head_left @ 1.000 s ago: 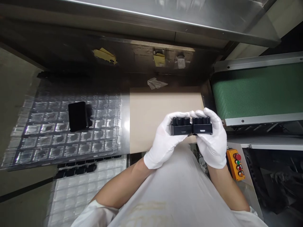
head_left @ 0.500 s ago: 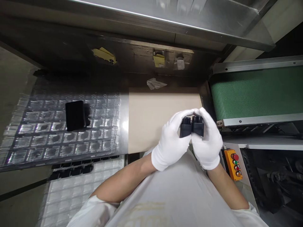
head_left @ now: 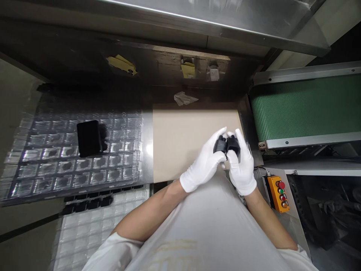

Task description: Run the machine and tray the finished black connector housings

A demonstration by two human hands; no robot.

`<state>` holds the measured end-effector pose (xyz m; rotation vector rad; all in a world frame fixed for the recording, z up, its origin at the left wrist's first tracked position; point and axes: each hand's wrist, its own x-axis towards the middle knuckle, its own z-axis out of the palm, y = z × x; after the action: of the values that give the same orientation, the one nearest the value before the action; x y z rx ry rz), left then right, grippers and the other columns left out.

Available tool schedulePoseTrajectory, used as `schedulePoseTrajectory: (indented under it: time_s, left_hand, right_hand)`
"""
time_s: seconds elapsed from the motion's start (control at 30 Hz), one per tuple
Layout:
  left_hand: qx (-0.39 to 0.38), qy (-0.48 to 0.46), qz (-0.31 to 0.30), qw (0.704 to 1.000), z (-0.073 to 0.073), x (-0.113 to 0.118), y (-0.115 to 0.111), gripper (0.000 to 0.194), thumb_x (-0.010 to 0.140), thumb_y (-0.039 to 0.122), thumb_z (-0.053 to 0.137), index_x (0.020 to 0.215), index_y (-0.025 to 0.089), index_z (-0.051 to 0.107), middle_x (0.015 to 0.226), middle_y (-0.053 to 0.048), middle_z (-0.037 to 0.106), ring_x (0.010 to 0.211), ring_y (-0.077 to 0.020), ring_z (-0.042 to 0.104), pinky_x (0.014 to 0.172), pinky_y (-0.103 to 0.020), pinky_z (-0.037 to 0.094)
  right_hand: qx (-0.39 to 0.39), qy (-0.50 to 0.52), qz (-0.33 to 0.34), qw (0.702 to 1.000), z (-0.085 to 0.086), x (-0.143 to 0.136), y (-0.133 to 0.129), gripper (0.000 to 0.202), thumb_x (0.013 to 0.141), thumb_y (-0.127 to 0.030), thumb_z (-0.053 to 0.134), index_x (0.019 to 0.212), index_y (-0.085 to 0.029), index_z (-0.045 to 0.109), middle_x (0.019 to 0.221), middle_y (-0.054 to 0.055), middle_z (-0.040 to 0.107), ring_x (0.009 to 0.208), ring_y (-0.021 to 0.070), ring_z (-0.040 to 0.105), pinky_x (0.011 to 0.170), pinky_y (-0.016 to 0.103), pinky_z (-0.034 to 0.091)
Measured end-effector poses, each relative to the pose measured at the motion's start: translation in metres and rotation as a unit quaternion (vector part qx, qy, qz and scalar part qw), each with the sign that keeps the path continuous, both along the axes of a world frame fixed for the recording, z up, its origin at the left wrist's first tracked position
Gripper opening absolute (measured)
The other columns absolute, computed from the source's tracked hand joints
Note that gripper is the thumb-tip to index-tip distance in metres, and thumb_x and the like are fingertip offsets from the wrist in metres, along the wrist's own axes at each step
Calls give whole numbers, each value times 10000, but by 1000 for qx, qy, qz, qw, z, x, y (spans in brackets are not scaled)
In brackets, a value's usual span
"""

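Clamping fingers (head_left: 243,143) round black pieces (head_left: 220,145), left hand (head_left: 205,164) and right hand (head_left: 243,170) should hold steady, clear tray (head_left: 67,165) at nine o'clock.

Free room over beige sheet (head_left: 180,143), conveyor (head_left: 307,107) rightward

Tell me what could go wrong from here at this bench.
The gloved left hand and right hand hold two black pieces close together: these might knock or scuff each other, or one might slip free. The black block lies on top of the clear tray, across several pockets, so a bump could shift it.
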<state>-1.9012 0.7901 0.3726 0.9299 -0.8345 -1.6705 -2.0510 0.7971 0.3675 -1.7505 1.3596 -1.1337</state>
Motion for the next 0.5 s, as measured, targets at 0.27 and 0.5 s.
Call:
schedulePoseTrajectory:
  time_s: [0.27, 0.5]
  left_hand:
    - [-49, -64, -10, 997, -1, 13, 11, 544, 955, 375, 692, 1481, 258, 619, 1331, -95, 679, 1037, -238, 699, 988, -399, 591]
    - [-154, -94, 101, 979, 10, 19, 22, 693, 786, 200, 883, 1435, 259, 647, 1290, -89, 717, 1197, -276, 681, 1097, -418, 558]
  right_hand:
    - [45, -153, -92, 983, 6, -3, 0, 455, 866, -297, 819, 1307, -288, 704, 1269, 52, 746, 1192, 236, 707, 1112, 436, 578]
    - [-13, -140, -21, 990, 35, -9, 3, 677, 751, -219, 905, 1376, -303, 658, 1137, 42, 752, 1032, 233, 720, 973, 431, 634]
